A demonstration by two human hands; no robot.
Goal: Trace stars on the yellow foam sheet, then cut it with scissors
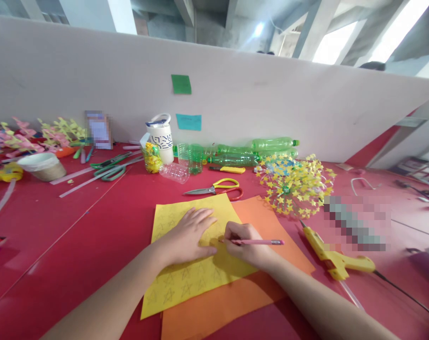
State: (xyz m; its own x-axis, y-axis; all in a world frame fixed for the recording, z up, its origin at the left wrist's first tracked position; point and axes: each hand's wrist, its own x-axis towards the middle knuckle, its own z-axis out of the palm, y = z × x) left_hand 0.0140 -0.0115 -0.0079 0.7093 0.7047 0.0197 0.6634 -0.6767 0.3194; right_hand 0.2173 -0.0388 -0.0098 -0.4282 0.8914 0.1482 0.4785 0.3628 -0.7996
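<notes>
Yellow paper (pixel 186 278), pencilled with rows of five-pointed stars, lies at an angle in the near middle of a red table (pixel 76 264), partly over orange paper (pixel 214 307). From where I stand, a person's left hand (pixel 191 236) rests palm down on it, thumb well apart from the fingers, which are loosely spread. The right hand (pixel 250 250) has its fingers closed around a pink pencil (pixel 260 242), its tip down at the sheet and its eraser end pointing right. The sheet looks light and bendable, probably easy to crease or slide, so a flat palm should steady it and a margin or corner seems the best place to lift it. Beyond its far edge lie open scissors (pixel 214 190) with one yellow and one red handle; to the right is a yellow glue gun (pixel 337 262). Farther back, a white tumbler (pixel 163 141) carries dark lettering-like marks I cannot read. On the pale partition, a green note (pixel 181 84) sits above a blue note (pixel 189 122); neither shows legible writing, and I can make out no brand.
</notes>
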